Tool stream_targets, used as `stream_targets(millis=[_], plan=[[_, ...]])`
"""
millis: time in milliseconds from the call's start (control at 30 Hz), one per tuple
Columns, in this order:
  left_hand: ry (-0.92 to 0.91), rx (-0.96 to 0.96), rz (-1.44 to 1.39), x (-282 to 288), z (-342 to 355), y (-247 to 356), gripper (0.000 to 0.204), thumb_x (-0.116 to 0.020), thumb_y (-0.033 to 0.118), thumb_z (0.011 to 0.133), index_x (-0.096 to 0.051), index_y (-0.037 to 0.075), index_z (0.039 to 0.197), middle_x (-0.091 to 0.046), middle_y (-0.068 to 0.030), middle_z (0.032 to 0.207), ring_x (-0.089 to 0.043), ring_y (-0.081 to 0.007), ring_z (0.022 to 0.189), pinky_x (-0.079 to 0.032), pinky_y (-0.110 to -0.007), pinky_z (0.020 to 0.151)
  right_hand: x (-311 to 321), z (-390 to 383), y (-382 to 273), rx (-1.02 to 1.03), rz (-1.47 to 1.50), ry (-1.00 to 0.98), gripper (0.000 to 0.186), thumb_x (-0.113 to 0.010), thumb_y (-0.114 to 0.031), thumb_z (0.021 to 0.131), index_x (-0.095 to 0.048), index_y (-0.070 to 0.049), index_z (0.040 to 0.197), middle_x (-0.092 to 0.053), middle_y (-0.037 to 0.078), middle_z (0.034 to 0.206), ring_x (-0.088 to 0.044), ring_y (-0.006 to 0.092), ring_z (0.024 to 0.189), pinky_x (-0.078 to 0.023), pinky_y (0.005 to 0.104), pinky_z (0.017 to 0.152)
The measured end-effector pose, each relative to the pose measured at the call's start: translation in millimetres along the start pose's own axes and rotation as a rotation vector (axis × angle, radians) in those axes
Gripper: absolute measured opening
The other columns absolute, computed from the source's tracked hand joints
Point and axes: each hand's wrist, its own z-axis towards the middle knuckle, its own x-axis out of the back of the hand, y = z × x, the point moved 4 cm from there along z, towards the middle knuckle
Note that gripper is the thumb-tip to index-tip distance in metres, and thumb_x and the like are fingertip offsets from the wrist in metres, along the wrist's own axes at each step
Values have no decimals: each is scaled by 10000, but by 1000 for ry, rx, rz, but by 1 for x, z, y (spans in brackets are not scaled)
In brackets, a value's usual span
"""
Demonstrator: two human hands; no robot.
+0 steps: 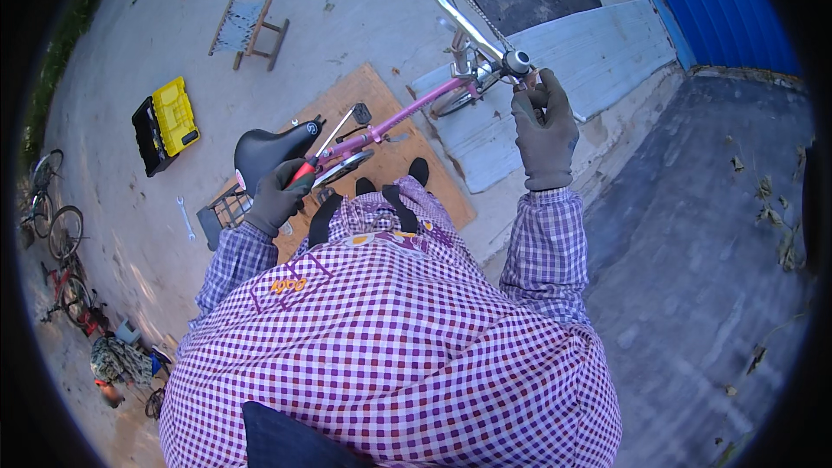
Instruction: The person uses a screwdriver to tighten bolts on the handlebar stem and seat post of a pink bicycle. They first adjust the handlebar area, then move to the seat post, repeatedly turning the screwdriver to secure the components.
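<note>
A pink bicycle [407, 110] with silver handlebars [451, 7] stands before me, a black saddle [273, 152] at its left end. My left hand [279, 197], in a grey work glove, is closed round the red handle of a screwdriver [305, 171] beside the saddle. The metal shaft points up and away, over the frame near a pedal [361, 113]. My right hand [546, 134], gloved too, is raised at the right of the handlebars. Its fingers are bent in a pinch right by a round silver-and-black bell-like part [516, 62]; what they grip is mostly hidden.
Under the bicycle lies a brown board [433, 199]. An open black-and-yellow toolbox [173, 121], a wrench [185, 217] and a folding stool [249, 32] are on the ground to the left. Farther off are other bicycles [65, 232] and a person [121, 360]. A blue corrugated wall [728, 9] rises at far right.
</note>
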Motion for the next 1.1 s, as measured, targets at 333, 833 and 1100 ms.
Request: stream_targets(millis=[333,833,1100], plan=[[-49,40,-23,-6,-3,8,501,-755,191,952,-622,43,1412,-710,-46,951,-603,-86,617,-507,-263,539,-14,21,-5,219,-333,54,569,-812,-197,878,-580,-64,1380,-707,121,1049,-674,288,1045,-496,467,985],[-54,42,-18,-2,-3,3,508,-760,215,952,-625,43,1410,-725,-54,977,-615,-93,604,-502,-263,532,-14,15,-2,92,-154,-3,593,-829,-149,855,-592,-54,1390,-705,132,1132,-633,318,1180,-472,459,1038],[-23,33,-65,-3,-4,3,511,-762,222,954,-624,41,1412,-730,-51,988,-600,-86,605,-489,-260,530,-1,8,7,125,20,173,589,-802,-107,871,-573,-58,1412,-669,157,1227,-613,317,1230,-482,456,1043]])
